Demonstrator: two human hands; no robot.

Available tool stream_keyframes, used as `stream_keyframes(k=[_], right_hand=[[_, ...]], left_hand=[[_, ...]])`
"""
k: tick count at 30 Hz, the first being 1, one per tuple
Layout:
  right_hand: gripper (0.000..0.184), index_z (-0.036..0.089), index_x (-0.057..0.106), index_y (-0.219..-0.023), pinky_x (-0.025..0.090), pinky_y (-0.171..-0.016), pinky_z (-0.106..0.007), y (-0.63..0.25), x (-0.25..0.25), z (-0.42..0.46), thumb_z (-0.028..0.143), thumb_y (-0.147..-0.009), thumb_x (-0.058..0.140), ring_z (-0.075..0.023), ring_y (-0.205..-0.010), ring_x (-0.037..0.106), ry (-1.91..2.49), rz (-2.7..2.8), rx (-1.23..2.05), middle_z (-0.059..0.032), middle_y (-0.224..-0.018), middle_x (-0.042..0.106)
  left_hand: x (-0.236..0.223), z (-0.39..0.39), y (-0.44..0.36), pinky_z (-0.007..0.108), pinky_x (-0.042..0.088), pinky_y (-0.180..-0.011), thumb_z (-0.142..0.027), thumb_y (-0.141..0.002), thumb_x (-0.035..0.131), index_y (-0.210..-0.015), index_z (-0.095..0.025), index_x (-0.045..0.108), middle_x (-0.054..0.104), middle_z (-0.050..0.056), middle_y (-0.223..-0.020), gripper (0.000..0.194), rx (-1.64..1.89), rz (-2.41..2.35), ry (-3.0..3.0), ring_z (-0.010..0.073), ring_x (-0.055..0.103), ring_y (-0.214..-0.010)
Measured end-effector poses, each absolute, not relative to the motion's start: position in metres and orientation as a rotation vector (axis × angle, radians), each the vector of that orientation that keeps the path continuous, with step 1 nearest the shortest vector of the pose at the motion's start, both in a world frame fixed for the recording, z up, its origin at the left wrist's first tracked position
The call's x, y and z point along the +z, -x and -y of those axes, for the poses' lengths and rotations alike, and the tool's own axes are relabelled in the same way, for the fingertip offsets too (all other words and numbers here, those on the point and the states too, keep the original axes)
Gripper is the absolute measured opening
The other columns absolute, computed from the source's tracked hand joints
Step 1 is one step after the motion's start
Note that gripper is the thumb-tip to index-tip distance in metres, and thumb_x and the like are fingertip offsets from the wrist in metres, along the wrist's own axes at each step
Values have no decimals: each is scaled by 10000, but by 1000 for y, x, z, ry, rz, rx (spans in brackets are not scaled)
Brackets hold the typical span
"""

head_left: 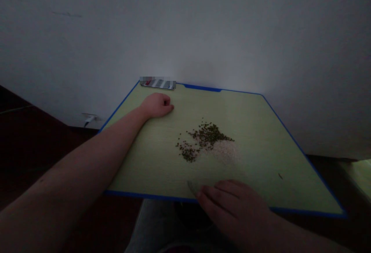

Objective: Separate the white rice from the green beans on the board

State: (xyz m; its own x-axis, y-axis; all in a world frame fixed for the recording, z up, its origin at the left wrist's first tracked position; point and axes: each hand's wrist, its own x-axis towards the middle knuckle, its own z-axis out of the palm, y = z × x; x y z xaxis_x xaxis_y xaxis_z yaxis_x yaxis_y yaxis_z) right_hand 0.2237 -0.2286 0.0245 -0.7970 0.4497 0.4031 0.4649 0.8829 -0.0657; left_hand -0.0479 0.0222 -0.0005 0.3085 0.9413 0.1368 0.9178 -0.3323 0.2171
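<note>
My left hand (156,105) rests curled on the far part of a pale green board (255,137) with a blue edge, and it holds nothing. A scattered heap of small dark green seeds (205,137) lies mid-board, with a patch of fine pale grains (224,149) touching its right side. My right hand (234,210) lies at the near edge of the board. A small pale flat piece (193,187) sticks out under its fingertips, and the dim light hides whether it is gripped. A lone dark seed (280,176) sits off to the right.
A flat striped packet (158,84), partly blurred, lies at the board's far edge against a white wall (185,24). A cable and plug (89,119) sit low on the wall at left. My grey trouser leg (147,226) shows below the board.
</note>
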Motion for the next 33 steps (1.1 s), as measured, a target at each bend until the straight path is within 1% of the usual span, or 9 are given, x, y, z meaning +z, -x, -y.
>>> stream_keyframes(k=[3, 6, 15, 17, 21, 24, 30, 33], right_hand=[[254, 107, 672, -1112, 530, -653, -324, -206, 17, 231, 108, -941, 484, -206, -747, 674, 763, 2638, -125, -91, -1004, 773], [276, 92, 677, -1129, 552, -670, -340, -198, 10, 227, 116, -892, 538, -231, -786, 685, 827, 2617, -189, -115, -1038, 769], [415, 94, 664, -1136, 580, -680, -332, -221, 2, 234, -4, -778, 478, -227, -795, 696, 958, 2561, -272, -111, -999, 772], [424, 104, 665, -1133, 584, -686, -324, -229, -2, 236, -17, -784, 458, -221, -800, 698, 979, 2548, -296, -108, -999, 773], [409, 129, 673, -1137, 596, -720, -320, -241, -8, 239, -14, -848, 423, -209, -829, 706, 979, 2504, -305, -92, -1029, 774], [386, 144, 685, -1126, 599, -698, -306, -247, -11, 240, 7, -894, 408, -194, -805, 707, 952, 2472, -287, -81, -1006, 780], [279, 90, 691, -1104, 618, -691, -320, -256, -6, 230, 65, -923, 480, -202, -760, 711, 981, 2419, -284, -109, -947, 784], [257, 95, 694, -1083, 626, -675, -332, -258, -3, 224, 104, -947, 476, -207, -740, 714, 1038, 2393, -267, -103, -918, 783]], left_hand=[[0, -22, 48, 303, 299, -562, -436, -762, 543, -609, -197, 561, 528, 15, -571, 285, 362, -1755, -2466, 149, 436, -576], [1, -21, 48, 307, 301, -565, -433, -762, 539, -607, -198, 553, 524, 16, -571, 281, 364, -1756, -2455, 152, 439, -578], [-1, -23, 48, 304, 309, -567, -434, -761, 546, -614, -197, 567, 523, 14, -557, 280, 371, -1747, -2464, 153, 447, -577], [-1, -23, 49, 305, 304, -560, -433, -761, 546, -612, -198, 561, 518, 12, -554, 278, 373, -1740, -2469, 151, 442, -570], [0, -23, 48, 300, 294, -548, -427, -761, 548, -607, -200, 548, 514, 9, -553, 274, 371, -1746, -2466, 147, 436, -563], [-1, -23, 49, 302, 300, -545, -429, -762, 549, -601, -203, 543, 513, 8, -551, 278, 368, -1756, -2446, 149, 440, -562], [-4, -25, 50, 309, 307, -553, -454, -762, 540, -603, -208, 544, 512, 12, -553, 293, 387, -1753, -2471, 157, 450, -567], [-4, -25, 50, 312, 311, -552, -460, -762, 537, -609, -209, 551, 523, 15, -563, 295, 376, -1761, -2455, 161, 457, -571]])
